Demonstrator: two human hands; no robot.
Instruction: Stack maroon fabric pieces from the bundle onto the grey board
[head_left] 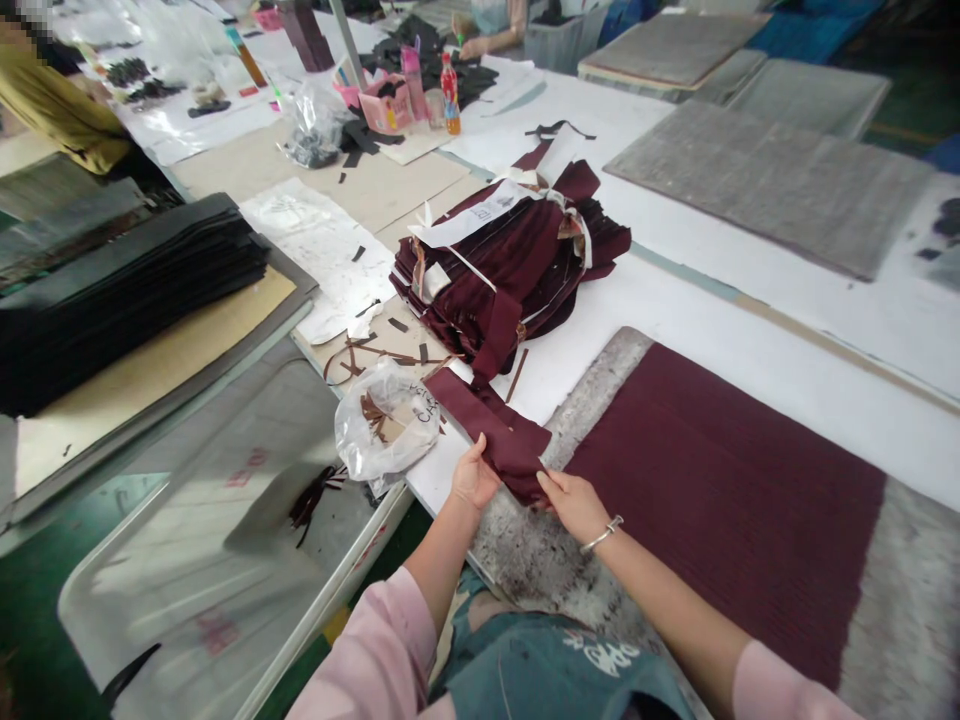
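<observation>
Cloth (491, 415), mid-frame, is pinched by left hand (475, 480) and right hand (576, 507), likely to steady it. A tied bundle (517, 250) lies beyond.

Reads "CA" in black on the clear plastic bag (358, 440), with more letters above — too creased to make out. Bears dark print on the white paper tag (480, 214) atop the maroon bundle (499, 265), too small to read. Shows red marks on the translucent bin (176, 555), white lettering on the teal apron (517, 665) and a label on the orange bottle (450, 95) — all illegible.
</observation>
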